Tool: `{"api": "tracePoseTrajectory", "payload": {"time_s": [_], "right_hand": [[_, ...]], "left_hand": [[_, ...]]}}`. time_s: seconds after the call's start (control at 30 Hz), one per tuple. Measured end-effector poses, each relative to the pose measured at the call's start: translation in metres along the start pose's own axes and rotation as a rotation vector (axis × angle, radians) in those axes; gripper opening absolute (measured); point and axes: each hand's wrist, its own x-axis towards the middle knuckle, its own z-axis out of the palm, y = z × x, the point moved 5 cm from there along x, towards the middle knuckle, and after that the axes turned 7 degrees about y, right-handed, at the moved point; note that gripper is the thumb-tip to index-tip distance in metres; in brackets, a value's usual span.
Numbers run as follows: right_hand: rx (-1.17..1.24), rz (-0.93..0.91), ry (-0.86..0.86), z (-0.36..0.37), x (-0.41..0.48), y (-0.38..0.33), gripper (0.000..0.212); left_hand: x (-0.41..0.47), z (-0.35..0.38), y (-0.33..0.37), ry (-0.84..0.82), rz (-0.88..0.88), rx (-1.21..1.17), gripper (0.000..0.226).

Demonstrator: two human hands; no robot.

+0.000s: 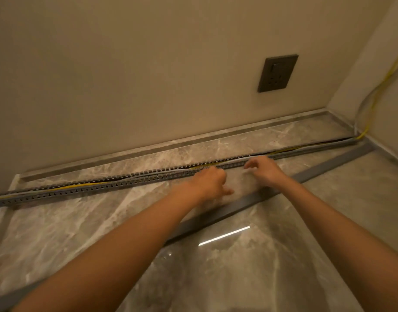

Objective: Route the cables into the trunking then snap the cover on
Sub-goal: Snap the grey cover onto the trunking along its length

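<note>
A long grey slotted trunking (85,188) lies across the marble floor from the left edge to the right corner. Yellow cable (87,185) and grey cable (162,172) run inside it, bulging out near the middle. My left hand (210,184) rests against the trunking's near wall, fingers curled, blurred. My right hand (264,168) is just to its right, fingertips at the trunking's comb-like top edge. I cannot tell whether either hand grips a cable. The flat grey cover strip (324,168) lies loose on the floor nearer me, passing under my forearms.
A dark wall socket (278,73) sits on the beige wall above. The cables (373,102) climb the right wall at the corner. A marble skirting (193,140) runs along the wall's base. The glossy floor (238,266) shows a light reflection.
</note>
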Motion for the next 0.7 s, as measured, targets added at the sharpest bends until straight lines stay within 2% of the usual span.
{"api": "tracePoseTrajectory", "payload": {"time_s": [0.1,0.27,0.47,0.7], "right_hand": [[-0.08,0.071,0.015,-0.006,-0.01,0.028,0.028],[-0.063,0.04,0.03,-0.005,-0.029,0.028,0.033],[-0.18,-0.038,-0.034,0.0,-0.043,0.021,0.042],[-0.393,0.079,0.011,-0.004,-0.034,0.017,0.037]], "left_hand": [[-0.002,0.017,0.024,-0.089,0.065,0.025,0.054],[-0.009,0.023,0.04,-0.035,0.149,0.12,0.047],[-0.02,0.015,0.012,-0.024,0.077,0.045,0.053],[-0.02,0.001,-0.021,-0.015,0.062,0.236,0.048]]}}
